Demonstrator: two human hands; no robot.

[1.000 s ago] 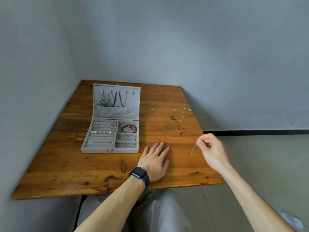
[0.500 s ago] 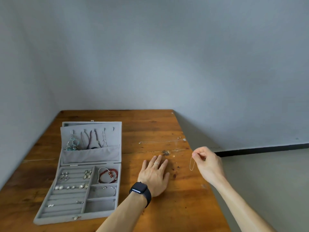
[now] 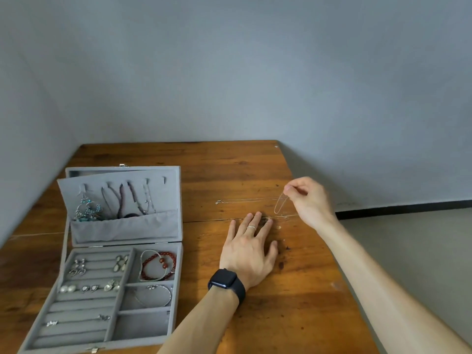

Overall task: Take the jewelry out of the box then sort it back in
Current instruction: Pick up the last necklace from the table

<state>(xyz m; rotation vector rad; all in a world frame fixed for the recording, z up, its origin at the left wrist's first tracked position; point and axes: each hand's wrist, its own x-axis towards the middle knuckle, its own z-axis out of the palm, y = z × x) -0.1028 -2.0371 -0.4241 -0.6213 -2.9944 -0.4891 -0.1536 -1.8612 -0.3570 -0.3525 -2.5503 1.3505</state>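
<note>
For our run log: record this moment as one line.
right hand: pinching thin chain | left hand: flat on table | jewelry box: open

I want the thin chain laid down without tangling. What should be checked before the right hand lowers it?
1. Grip: right hand pinches the thin chain at its top, loop hanging free: ok.
2. Landing spot: another thin necklace already lies stretched on the table right under the loop, so they may tangle: not ok.
3. Left hand lies flat on the table, nearer than the loop and apart from it: ok.
4. Jewelry box is open, far to the left: ok.
5. Whether the chain is knotted or its clasp closed: cannot tell.
</note>
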